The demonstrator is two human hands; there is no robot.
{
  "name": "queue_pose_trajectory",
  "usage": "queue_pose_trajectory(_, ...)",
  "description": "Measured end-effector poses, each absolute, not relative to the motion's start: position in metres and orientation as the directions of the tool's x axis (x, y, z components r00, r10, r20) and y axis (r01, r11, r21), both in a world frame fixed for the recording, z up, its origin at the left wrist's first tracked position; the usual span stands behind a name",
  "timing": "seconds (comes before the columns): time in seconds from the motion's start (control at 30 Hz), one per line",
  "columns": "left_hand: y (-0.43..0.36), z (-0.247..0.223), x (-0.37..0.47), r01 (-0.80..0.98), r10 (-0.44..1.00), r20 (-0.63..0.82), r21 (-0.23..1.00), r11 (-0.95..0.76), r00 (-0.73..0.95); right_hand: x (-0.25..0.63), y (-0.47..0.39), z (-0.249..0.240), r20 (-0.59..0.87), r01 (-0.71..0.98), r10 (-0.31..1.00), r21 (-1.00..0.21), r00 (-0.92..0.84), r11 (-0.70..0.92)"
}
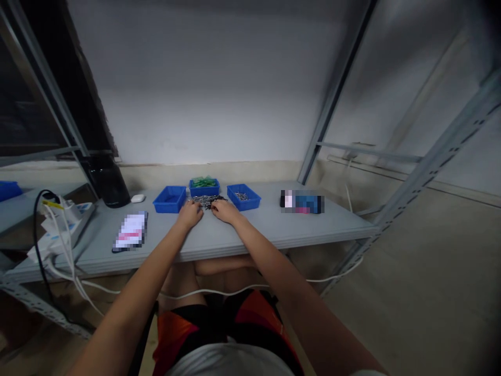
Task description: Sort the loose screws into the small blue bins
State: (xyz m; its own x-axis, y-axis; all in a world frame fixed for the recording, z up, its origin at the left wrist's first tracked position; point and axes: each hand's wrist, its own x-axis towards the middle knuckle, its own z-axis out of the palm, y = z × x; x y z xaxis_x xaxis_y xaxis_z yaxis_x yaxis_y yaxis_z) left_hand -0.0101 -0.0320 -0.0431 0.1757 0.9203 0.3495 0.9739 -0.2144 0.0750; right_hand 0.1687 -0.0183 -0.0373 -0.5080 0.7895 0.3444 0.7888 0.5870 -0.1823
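Observation:
A pile of small metal and dark parts (206, 200) lies on the grey tabletop, too small and blurred to name. My left hand (190, 213) rests at the pile's near left side, its fingers curled inward. From the right, my right hand (225, 211) reaches the same pile with bent fingers close to the dark pieces. What either hand pinches is too small to make out. Behind the pile, a blue tray (204, 191) holds green packets (203, 181). A second blue tray (169, 200) is left of my left hand. The blue tray on the right (250, 202) contains small silvery parts (241, 196).
A phone (131, 231), a white case (138, 198) and a black bottle (110, 181) are at left, beside a power strip (68, 230) with cables. Another blurred-out device (302, 202) lies right. A white cable (219, 292) hangs across below the shelf edge; metal posts (336, 99) frame the table.

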Motion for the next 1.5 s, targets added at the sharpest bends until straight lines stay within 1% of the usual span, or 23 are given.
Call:
queue_pose_trajectory(0.1, -0.03, -0.046, -0.012, 0.973, 0.919, 0.368, 0.125, -0.195, 0.137, 0.169, -0.017, -0.038, 0.339, 0.79, 0.791, -0.181, -0.51, 0.586)
queue_pose_trajectory(0.17, -0.029, -0.047, -0.013, 0.972, 0.917, 0.377, 0.137, -0.191, 0.127, 0.169, -0.016, -0.038, 0.347, 0.782, 0.785, -0.188, -0.513, 0.594)
queue_pose_trajectory(0.3, -0.028, -0.046, -0.013, 0.975, 0.928, 0.356, 0.138, -0.173, 0.114, 0.169, -0.015, -0.039, 0.358, 0.772, 0.788, -0.228, -0.501, 0.594)
queue_pose_trajectory(0.47, -0.026, -0.043, -0.015, 0.972, 0.919, 0.366, 0.119, -0.203, 0.147, 0.17, -0.016, -0.037, 0.365, 0.768, 0.801, -0.272, -0.474, 0.579)
queue_pose_trajectory(0.67, -0.023, -0.046, -0.02, 0.944, 0.903, 0.4, 0.209, -0.254, 0.154, 0.17, -0.016, -0.036, 0.373, 0.747, 0.796, -0.305, -0.477, 0.59)
queue_pose_trajectory(0.8, -0.021, -0.047, -0.021, 0.932, 0.9, 0.416, 0.257, -0.256, 0.132, 0.17, -0.015, -0.037, 0.37, 0.741, 0.797, -0.319, -0.477, 0.591)
queue_pose_trajectory(1.0, -0.019, -0.048, -0.022, 0.918, 0.886, 0.444, 0.284, -0.278, 0.131, 0.17, -0.013, -0.038, 0.371, 0.725, 0.793, -0.338, -0.483, 0.599)
queue_pose_trajectory(1.07, -0.022, -0.047, -0.022, 0.935, 0.889, 0.446, 0.264, -0.238, 0.101, 0.17, -0.013, -0.038, 0.371, 0.721, 0.792, -0.344, -0.484, 0.601)
queue_pose_trajectory(1.23, -0.036, -0.04, -0.016, 0.977, 0.916, 0.393, 0.212, -0.009, -0.077, 0.17, -0.014, -0.038, 0.388, 0.717, 0.784, -0.337, -0.485, 0.61)
queue_pose_trajectory(1.33, -0.041, -0.038, -0.013, 0.978, 0.925, 0.365, 0.205, 0.027, -0.102, 0.17, -0.014, -0.038, 0.38, 0.72, 0.789, -0.339, -0.483, 0.605)
queue_pose_trajectory(1.5, -0.043, -0.037, -0.011, 0.978, 0.914, 0.385, 0.201, 0.051, -0.127, 0.17, -0.014, -0.038, 0.385, 0.717, 0.785, -0.339, -0.485, 0.609)
